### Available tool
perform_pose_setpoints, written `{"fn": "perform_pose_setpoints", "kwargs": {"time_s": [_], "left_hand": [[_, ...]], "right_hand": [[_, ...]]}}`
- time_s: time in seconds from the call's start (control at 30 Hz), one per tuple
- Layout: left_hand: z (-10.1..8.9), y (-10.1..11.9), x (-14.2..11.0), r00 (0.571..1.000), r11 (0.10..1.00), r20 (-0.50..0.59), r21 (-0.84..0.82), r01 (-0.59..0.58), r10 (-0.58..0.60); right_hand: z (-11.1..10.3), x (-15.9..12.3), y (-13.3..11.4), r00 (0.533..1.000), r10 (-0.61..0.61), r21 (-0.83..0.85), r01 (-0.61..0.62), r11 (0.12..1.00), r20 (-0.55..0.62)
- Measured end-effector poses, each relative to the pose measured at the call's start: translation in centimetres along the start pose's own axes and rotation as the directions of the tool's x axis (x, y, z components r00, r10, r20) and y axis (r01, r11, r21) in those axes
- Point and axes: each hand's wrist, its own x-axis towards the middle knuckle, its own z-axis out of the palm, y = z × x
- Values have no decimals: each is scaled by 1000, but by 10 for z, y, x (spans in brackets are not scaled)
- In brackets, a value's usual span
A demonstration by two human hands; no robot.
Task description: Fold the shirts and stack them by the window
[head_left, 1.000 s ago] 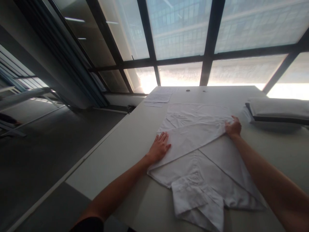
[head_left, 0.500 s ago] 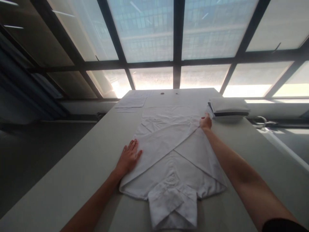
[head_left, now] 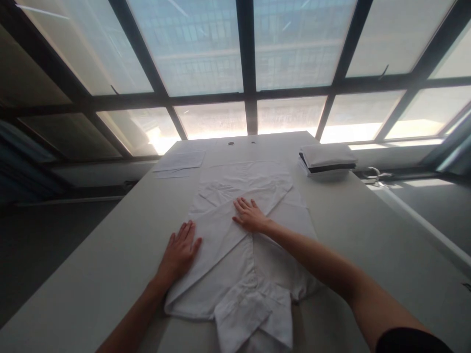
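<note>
A white shirt [head_left: 221, 240] lies spread on the table, its sides folded inward so that they cross in the middle. Its collar [head_left: 243, 314] points toward me at the near end. My left hand [head_left: 180, 250] rests flat along the shirt's left edge, fingers stretched out. On the folded layer near the middle lies my right hand [head_left: 249, 214], palm down with the fingers spread. Neither hand grips the cloth. My right forearm covers part of the shirt's right side.
The white table [head_left: 121, 255] reaches toward a row of windows. A stack of folded cloth [head_left: 327, 156], white with a dark layer, sits at the far right. Papers [head_left: 180, 162] lie at the far left. Beyond the right edge is a metal ring-shaped object [head_left: 372, 172].
My right hand has let go of the shirt's far right edge and moved left onto its middle. My left hand stays at the left edge. The view has turned slightly right.
</note>
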Motion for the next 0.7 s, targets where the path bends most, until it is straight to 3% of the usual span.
{"fn": "perform_pose_setpoints", "kwargs": {"time_s": [0.2,0.3,0.47,0.57,0.63,0.7], "left_hand": [[-5,5,-1,1000,1000,3,-15,1,-1],[-5,7,-2,1000,1000,17,-21,13,-13],[-15,10,0,999,1000,40,-3,23,-23],[-27,25,12,999,1000,48,-1,2,-2],[-33,41,24,993,993,44,-48,-105,107],[-35,57,36,957,953,60,-125,-276,285]], "right_hand": [[-33,-5,87,971,237,-129,-239,962,-29],[-43,-6,116,954,298,-171,-298,939,-27],[-40,-7,121,950,308,-194,-311,930,-46],[-40,-8,118,950,308,-194,-312,930,-53],[-41,-10,117,950,308,-199,-312,929,-51],[-42,-10,116,950,307,-208,-312,927,-54]]}}
